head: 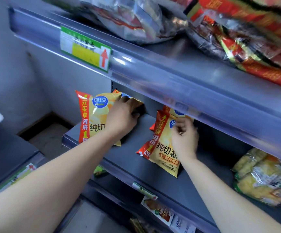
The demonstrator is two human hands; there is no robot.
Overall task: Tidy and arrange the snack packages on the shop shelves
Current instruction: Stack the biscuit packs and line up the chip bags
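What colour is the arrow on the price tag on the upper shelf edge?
The arrow is red, in the head view.

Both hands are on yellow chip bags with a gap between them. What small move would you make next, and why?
Probably slide the right chip bag leftward until it meets the left chip bag. The right hand pinches its top, it sits askew to the other, and bare shelf separates the two. The left hand already grips the left one's top.

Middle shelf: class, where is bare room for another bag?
Between the left chip bags and right chip bags; also between the right chip bags and the yellow packs. The top shelf is crowded.
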